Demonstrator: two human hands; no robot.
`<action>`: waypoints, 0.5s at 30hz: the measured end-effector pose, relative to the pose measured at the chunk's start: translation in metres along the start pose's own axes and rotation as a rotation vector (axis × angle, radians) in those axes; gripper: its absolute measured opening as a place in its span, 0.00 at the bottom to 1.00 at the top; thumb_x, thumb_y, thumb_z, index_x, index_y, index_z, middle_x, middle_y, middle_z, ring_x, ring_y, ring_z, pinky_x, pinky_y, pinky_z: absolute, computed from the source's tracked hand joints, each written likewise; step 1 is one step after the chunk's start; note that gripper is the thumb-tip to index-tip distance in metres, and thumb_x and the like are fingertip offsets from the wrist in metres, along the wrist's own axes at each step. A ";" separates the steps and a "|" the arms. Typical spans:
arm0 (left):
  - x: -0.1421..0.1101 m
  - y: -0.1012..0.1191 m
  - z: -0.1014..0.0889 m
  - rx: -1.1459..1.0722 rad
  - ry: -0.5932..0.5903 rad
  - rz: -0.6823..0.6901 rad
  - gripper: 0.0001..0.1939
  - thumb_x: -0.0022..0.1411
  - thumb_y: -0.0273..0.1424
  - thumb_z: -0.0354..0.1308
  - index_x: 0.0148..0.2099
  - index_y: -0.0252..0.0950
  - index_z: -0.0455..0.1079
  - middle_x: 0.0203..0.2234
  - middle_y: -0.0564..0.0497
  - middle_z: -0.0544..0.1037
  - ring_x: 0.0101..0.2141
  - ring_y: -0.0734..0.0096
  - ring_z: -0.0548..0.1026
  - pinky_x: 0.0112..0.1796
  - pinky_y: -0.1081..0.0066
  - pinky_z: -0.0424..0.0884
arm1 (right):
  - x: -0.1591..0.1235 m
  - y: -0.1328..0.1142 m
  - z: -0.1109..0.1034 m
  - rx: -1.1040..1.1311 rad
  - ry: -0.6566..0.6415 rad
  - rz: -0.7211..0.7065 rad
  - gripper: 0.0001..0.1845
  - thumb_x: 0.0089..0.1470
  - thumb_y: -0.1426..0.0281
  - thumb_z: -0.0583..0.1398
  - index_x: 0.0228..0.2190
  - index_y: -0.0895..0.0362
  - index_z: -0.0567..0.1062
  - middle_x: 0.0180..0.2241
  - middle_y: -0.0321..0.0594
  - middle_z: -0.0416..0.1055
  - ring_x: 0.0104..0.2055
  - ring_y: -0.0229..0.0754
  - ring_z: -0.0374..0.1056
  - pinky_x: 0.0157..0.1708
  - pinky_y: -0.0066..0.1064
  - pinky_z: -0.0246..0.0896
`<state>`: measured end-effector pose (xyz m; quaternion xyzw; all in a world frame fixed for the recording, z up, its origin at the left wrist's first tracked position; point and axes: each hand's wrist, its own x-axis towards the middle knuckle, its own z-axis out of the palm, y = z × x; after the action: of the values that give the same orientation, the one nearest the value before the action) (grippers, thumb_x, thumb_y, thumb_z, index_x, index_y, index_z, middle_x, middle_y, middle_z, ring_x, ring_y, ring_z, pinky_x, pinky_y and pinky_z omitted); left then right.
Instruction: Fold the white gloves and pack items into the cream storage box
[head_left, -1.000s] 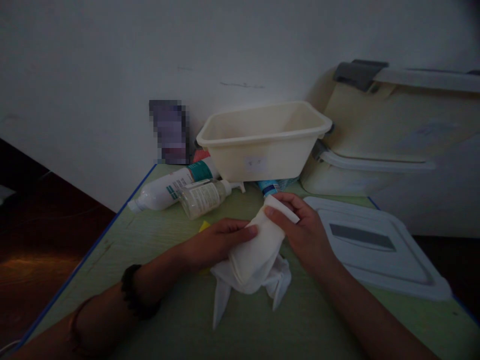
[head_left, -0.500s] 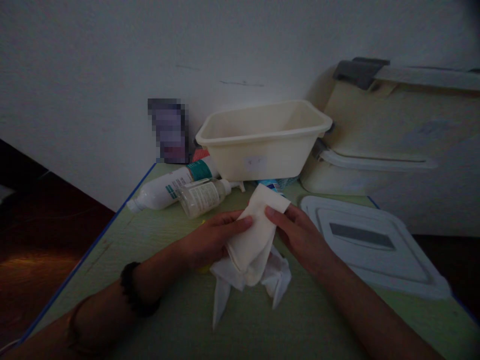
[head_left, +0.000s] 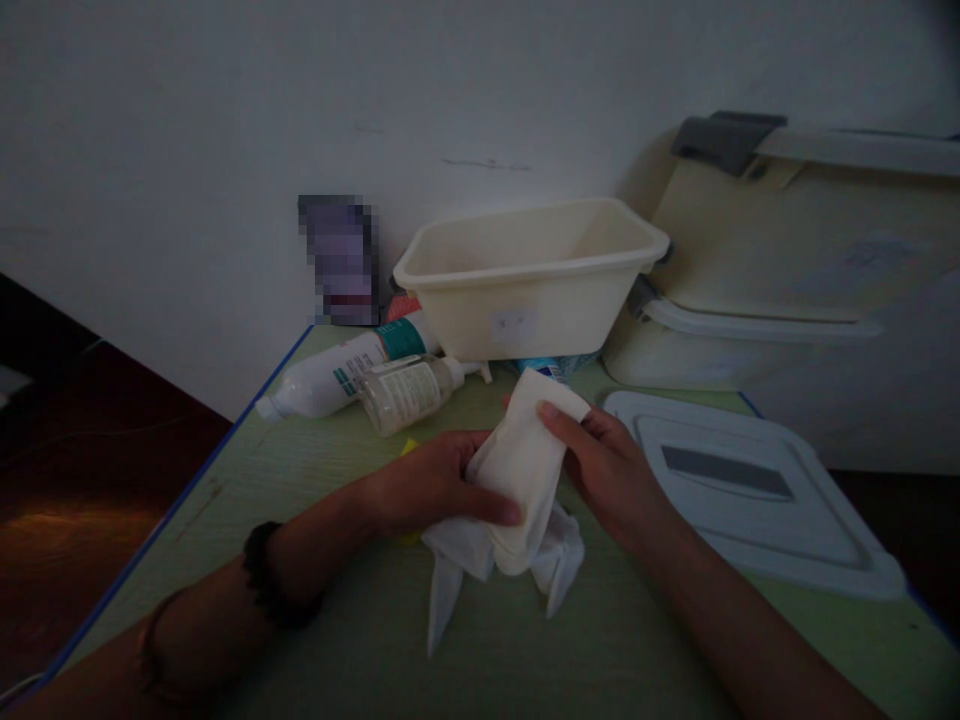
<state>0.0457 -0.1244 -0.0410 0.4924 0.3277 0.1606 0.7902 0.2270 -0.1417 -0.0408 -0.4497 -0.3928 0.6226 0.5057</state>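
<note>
A folded white tissue (head_left: 517, 455) is held between both hands, above the middle of the green table. My left hand (head_left: 442, 490) grips its left side, the thumb lying across the lower front. At the upper right edge, my right hand (head_left: 600, 460) pinches it with the thumb on top; the other fingers are behind it. Below, a crumpled thin white sheet (head_left: 457, 555) rests on the table, partly hidden by the tissue. Something yellow (head_left: 409, 446) shows behind my left hand, too covered to name.
A cream plastic bin (head_left: 517, 310) stands at the back. Left of it lie a white bottle (head_left: 322, 380) and a clear bottle (head_left: 405, 395). A pale lid (head_left: 757, 490) lies on the table (head_left: 315, 640) at the right, near stacked lidded boxes (head_left: 795, 240). A blurred dark upright object (head_left: 343, 262) leans at the wall.
My left thumb has slid down from the tissue's upper left to its lower front. The tissue and right hand have shifted slightly right, and the tissue lies flatter.
</note>
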 end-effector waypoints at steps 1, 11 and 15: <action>0.000 0.001 0.000 0.020 0.005 -0.001 0.23 0.44 0.30 0.71 0.45 0.33 0.72 0.33 0.50 0.80 0.32 0.69 0.76 0.34 0.71 0.71 | 0.000 0.000 0.000 0.005 -0.002 -0.005 0.10 0.51 0.61 0.64 0.33 0.54 0.79 0.22 0.34 0.73 0.22 0.34 0.64 0.25 0.27 0.60; -0.002 0.001 0.002 0.065 -0.004 0.005 0.17 0.46 0.34 0.69 0.39 0.32 0.74 0.30 0.50 0.80 0.28 0.71 0.76 0.31 0.72 0.71 | -0.001 0.000 -0.001 0.028 -0.032 -0.030 0.11 0.52 0.62 0.64 0.35 0.55 0.79 0.24 0.35 0.74 0.24 0.33 0.65 0.24 0.26 0.60; -0.002 0.001 0.003 0.004 -0.042 0.054 0.18 0.50 0.33 0.68 0.43 0.31 0.72 0.35 0.45 0.81 0.34 0.66 0.78 0.37 0.68 0.72 | 0.000 0.001 -0.001 0.015 -0.047 -0.037 0.12 0.54 0.60 0.62 0.37 0.55 0.78 0.24 0.34 0.73 0.21 0.32 0.63 0.21 0.26 0.57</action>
<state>0.0463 -0.1275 -0.0379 0.5060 0.2982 0.1707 0.7911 0.2281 -0.1413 -0.0420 -0.4238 -0.4080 0.6267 0.5111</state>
